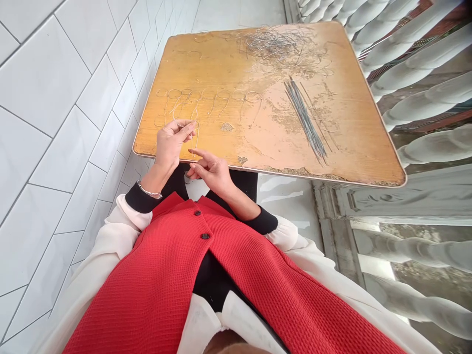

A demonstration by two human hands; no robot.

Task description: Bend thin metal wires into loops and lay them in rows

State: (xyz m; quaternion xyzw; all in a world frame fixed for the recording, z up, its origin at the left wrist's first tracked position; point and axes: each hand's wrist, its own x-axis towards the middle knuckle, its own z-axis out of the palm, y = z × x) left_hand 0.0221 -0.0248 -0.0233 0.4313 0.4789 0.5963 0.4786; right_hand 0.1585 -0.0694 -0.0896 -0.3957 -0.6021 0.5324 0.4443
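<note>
A thin wire, bent into a curve, is pinched between the thumb and fingers of my left hand over the table's near left edge. Close below and to the right, my right hand has its thumb and index finger closed at the wire's hanging lower end. Just beyond my hands lies a row of several wire pieces with looped tops and straight tails. A bundle of straight grey wires rests to the right of them.
The worn wooden table has chipped veneer along its near edge. A tangled heap of wires sits at its far side. White wall tiles run along the left, and a white balustrade stands along the right.
</note>
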